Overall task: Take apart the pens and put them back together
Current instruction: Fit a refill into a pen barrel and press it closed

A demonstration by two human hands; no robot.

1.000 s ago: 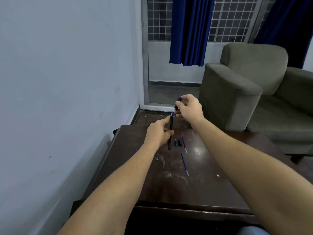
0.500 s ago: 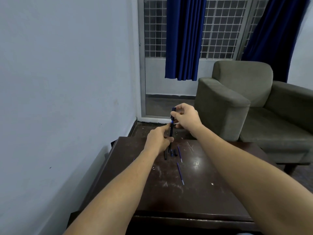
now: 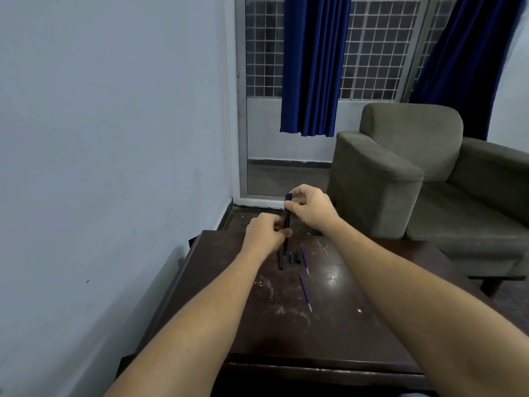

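A dark blue pen (image 3: 287,222) stands nearly upright above the far part of the dark wooden table (image 3: 329,325). My left hand (image 3: 264,234) grips its lower barrel. My right hand (image 3: 310,207) pinches its top end, where the cap sits. On the table just below lie a black barrel piece (image 3: 281,259), two short dark parts (image 3: 294,257) and two thin blue refills, one beside them (image 3: 305,260) and one nearer me (image 3: 305,292).
A grey wall runs close along the table's left side. A grey-green armchair (image 3: 406,173) stands beyond the table's far right corner. Blue curtains (image 3: 313,64) hang over a barred window behind. The table top is scratched.
My hands have come closer together on the pen, and my right hand's top piece now sits on the pen's upper end. The view has tilted, so the table appears lower.
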